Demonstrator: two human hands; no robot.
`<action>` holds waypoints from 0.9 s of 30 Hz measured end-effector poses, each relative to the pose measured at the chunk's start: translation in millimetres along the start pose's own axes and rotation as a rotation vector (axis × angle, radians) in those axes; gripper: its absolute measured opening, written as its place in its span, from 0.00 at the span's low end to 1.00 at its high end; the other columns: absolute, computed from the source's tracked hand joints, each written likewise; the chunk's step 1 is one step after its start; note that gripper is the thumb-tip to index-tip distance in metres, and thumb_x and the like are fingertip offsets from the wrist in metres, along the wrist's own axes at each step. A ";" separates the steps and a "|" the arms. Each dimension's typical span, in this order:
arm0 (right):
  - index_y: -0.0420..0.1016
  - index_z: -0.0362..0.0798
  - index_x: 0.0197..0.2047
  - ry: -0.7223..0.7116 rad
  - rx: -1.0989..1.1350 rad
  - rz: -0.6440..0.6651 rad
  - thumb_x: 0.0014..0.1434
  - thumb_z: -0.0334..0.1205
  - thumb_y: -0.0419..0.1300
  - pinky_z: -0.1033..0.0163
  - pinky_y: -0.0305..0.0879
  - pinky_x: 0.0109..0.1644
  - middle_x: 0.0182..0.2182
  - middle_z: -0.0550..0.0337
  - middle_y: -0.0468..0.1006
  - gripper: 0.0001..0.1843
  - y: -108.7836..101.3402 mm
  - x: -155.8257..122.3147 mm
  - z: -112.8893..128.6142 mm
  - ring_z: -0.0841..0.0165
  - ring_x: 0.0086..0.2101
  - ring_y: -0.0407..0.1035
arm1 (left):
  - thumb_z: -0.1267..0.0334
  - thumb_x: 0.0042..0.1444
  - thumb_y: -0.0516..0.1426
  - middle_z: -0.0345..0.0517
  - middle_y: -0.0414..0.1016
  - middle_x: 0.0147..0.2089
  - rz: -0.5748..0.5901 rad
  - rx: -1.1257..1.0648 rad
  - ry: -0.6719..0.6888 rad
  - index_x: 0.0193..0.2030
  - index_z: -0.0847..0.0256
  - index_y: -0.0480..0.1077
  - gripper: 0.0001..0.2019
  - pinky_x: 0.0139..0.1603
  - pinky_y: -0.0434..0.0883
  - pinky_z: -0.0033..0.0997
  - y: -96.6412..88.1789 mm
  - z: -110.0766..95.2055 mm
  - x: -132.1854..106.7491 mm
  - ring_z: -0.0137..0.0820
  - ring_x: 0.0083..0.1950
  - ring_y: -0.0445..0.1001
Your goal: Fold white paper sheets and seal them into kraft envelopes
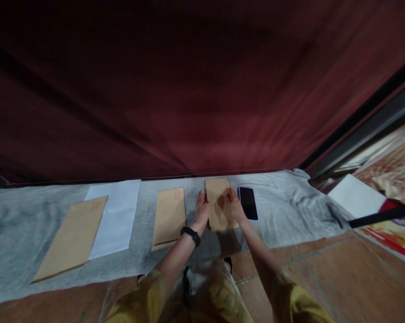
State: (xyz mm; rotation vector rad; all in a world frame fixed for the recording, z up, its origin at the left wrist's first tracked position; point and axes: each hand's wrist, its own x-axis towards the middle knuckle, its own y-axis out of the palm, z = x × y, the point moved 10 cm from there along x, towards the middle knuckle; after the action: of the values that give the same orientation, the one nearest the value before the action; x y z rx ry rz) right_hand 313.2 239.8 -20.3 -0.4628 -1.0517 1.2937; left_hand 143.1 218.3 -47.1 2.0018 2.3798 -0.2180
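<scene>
A brown paper envelope (216, 197) lies on a grey cloth (283, 211) on the floor. My left hand (201, 208), with a black band at the wrist, lies along the envelope's left edge, fingers stretched out. My right hand (234, 205) rests flat on its right side, fingers extended. A black phone (248, 202) lies face up just right of my right hand. A second brown envelope (169, 217) lies to the left of my left hand.
Further left a third brown envelope (72, 237) overlaps a white sheet (116, 215). A dark red curtain (189, 89) hangs behind the cloth. Tiled floor (323, 278) is in front. White paper (355, 195) and patterned fabric (398, 170) lie at the right.
</scene>
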 end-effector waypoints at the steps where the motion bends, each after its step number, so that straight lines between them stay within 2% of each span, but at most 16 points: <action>1: 0.74 0.45 0.59 0.051 0.060 -0.012 0.65 0.35 0.49 0.50 0.69 0.60 0.54 0.43 0.78 0.22 -1.2 -0.9 -7.0 0.55 0.57 0.71 | 0.68 0.59 0.52 0.57 0.74 0.62 0.000 -0.007 -0.015 0.70 0.61 0.57 0.30 0.62 0.71 0.45 -2.3 3.8 -10.7 0.39 0.62 0.74; 4: 0.71 0.43 0.61 0.166 0.160 -0.023 0.66 0.38 0.48 0.52 0.71 0.56 0.48 0.44 0.81 0.24 -1.5 -4.9 -22.4 0.57 0.51 0.75 | 0.69 0.57 0.54 0.56 0.73 0.64 0.013 -0.014 -0.050 0.66 0.60 0.63 0.27 0.67 0.67 0.47 -5.6 13.7 -45.2 0.41 0.66 0.70; 6: 0.71 0.42 0.61 0.180 0.164 -0.018 0.65 0.38 0.48 0.52 0.72 0.54 0.47 0.44 0.81 0.24 -1.0 -7.6 -23.3 0.57 0.48 0.76 | 0.70 0.56 0.54 0.53 0.70 0.67 0.022 -0.007 -0.054 0.64 0.60 0.66 0.27 0.71 0.62 0.47 -3.9 16.1 -63.4 0.40 0.70 0.66; 9: 0.71 0.40 0.59 0.186 0.175 -0.018 0.65 0.38 0.48 0.50 0.72 0.53 0.45 0.43 0.81 0.23 -2.3 -11.1 -19.2 0.56 0.47 0.76 | 0.75 0.54 0.53 0.50 0.66 0.70 0.037 0.048 -0.031 0.66 0.59 0.64 0.31 0.74 0.56 0.45 3.1 12.1 -75.7 0.39 0.73 0.60; 11: 0.71 0.40 0.58 0.178 0.181 -0.022 0.65 0.38 0.49 0.50 0.72 0.53 0.44 0.43 0.81 0.22 -5.8 -11.7 -14.2 0.55 0.47 0.76 | 0.77 0.54 0.52 0.52 0.64 0.71 0.053 0.099 -0.012 0.69 0.60 0.61 0.33 0.74 0.56 0.44 8.3 7.0 -76.2 0.39 0.73 0.60; 15: 0.71 0.42 0.60 0.151 0.199 -0.034 0.64 0.36 0.51 0.49 0.70 0.58 0.49 0.43 0.79 0.22 -21.5 -12.1 -3.1 0.56 0.52 0.73 | 0.76 0.57 0.51 0.57 0.59 0.73 0.068 0.156 0.014 0.72 0.64 0.55 0.33 0.74 0.57 0.43 6.1 -2.3 -77.3 0.40 0.74 0.59; 19: 0.70 0.40 0.61 0.153 0.230 -0.109 0.65 0.37 0.51 0.44 0.63 0.65 0.57 0.38 0.74 0.23 -49.4 -30.8 11.9 0.54 0.60 0.67 | 0.70 0.61 0.52 0.55 0.63 0.71 0.129 0.318 0.151 0.69 0.61 0.61 0.28 0.74 0.58 0.48 -14.5 -12.8 -104.9 0.40 0.72 0.62; 22: 0.69 0.45 0.64 0.092 0.320 -0.103 0.68 0.40 0.49 0.46 0.63 0.67 0.61 0.45 0.71 0.24 -56.4 -65.0 44.1 0.58 0.62 0.65 | 0.67 0.64 0.49 0.54 0.63 0.72 0.153 0.521 0.337 0.69 0.59 0.62 0.26 0.73 0.60 0.48 -43.1 -19.0 -144.2 0.39 0.73 0.61; 24: 0.69 0.49 0.64 0.005 0.399 0.011 0.70 0.40 0.48 0.49 0.63 0.67 0.61 0.50 0.73 0.22 -43.3 -93.1 79.8 0.62 0.61 0.67 | 0.65 0.67 0.47 0.53 0.60 0.73 0.136 0.672 0.435 0.70 0.58 0.59 0.25 0.73 0.61 0.48 -66.7 -18.8 -169.2 0.38 0.74 0.58; 27: 0.72 0.50 0.62 -0.109 0.451 0.180 0.71 0.39 0.47 0.52 0.65 0.67 0.60 0.51 0.74 0.21 -14.4 -132.3 136.2 0.63 0.61 0.67 | 0.64 0.68 0.46 0.57 0.55 0.75 0.131 0.933 0.523 0.74 0.62 0.53 0.28 0.73 0.59 0.50 -96.0 -12.8 -192.6 0.40 0.76 0.52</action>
State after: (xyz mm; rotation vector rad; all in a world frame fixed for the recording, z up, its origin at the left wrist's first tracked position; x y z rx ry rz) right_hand 217.9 77.6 9.0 -0.1466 -0.7851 1.6783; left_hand 83.5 15.5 -4.8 2.8699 2.7111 -1.1007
